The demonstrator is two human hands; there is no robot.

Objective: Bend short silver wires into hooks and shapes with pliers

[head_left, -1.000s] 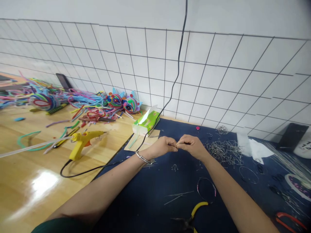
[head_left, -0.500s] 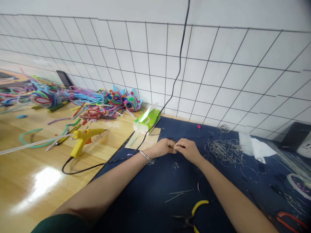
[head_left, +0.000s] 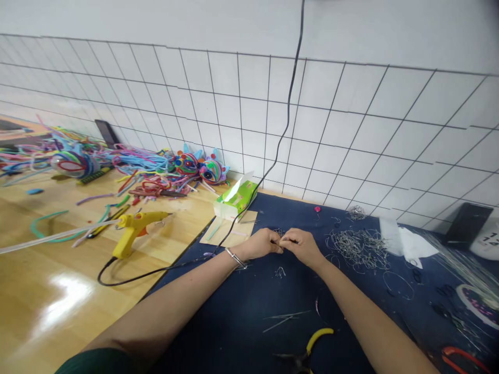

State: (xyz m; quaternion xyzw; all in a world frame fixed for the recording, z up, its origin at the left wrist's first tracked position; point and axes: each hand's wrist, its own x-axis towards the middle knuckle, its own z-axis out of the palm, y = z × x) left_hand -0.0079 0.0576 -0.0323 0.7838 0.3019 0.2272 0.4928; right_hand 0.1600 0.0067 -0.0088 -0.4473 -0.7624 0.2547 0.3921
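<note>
Over the dark blue mat (head_left: 234, 322), my left hand (head_left: 265, 244) and my right hand (head_left: 302, 246) meet with fingertips pinched together. Whatever lies between the fingers is too small to make out. A silver bangle (head_left: 236, 258) circles my left wrist. Just below the hands lies a little cluster of bent wires (head_left: 279, 272). Nearer to me are several straight wire pieces (head_left: 286, 317) and yellow-handled pliers (head_left: 304, 356). To the right of my right hand spreads a tangled heap of thin wire (head_left: 358, 246).
A yellow glue gun (head_left: 134, 231) rests on the wooden table (head_left: 58, 259), its black cord crossing to the mat. Colourful pipe cleaners (head_left: 144, 161) pile up behind it. A green tissue box (head_left: 236, 200) stands near the wall. Red-handled pliers (head_left: 463, 358) and a round container (head_left: 477, 306) lie at right.
The view has tilted slightly, so the scene sits a little lower. Both hands stay pinched together in nearly the same place over the mat.
</note>
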